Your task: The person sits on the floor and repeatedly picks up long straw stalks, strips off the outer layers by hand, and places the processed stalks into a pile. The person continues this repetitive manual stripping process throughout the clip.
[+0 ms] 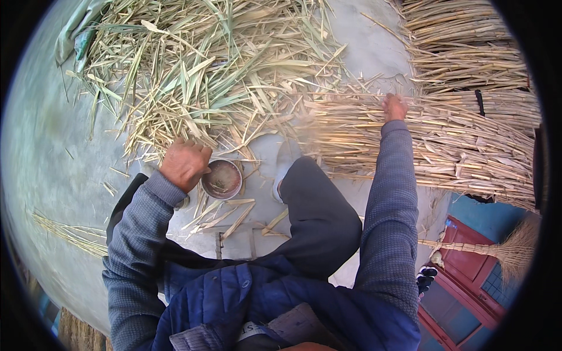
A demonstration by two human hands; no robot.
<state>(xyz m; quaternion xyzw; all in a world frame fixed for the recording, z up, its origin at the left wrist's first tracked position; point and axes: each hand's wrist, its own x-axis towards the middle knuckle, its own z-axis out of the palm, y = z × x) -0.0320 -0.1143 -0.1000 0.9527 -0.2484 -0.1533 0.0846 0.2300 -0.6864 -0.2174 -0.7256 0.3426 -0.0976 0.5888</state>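
Observation:
My left hand [186,164] is closed in a fist beside a small round metal bowl [222,179]; anything inside its fingers is hidden. The bowl has a reddish-brown inside with a few plant scraps in it. My right hand [395,108] reaches forward to the far edge of a long heap of dry reed stalks [445,137]. Its fingers are curled round stalks there. The stalks lie sideways, their cut ends toward the middle, where they look slightly blurred.
A wide pile of stripped green and tan leaves [216,64] covers the far left floor. More bundled stalks [468,44] lie at far right, one tied with a black band. A straw broom [503,251] and a red door frame [468,251] are at lower right; thin stalks [70,234] lie left.

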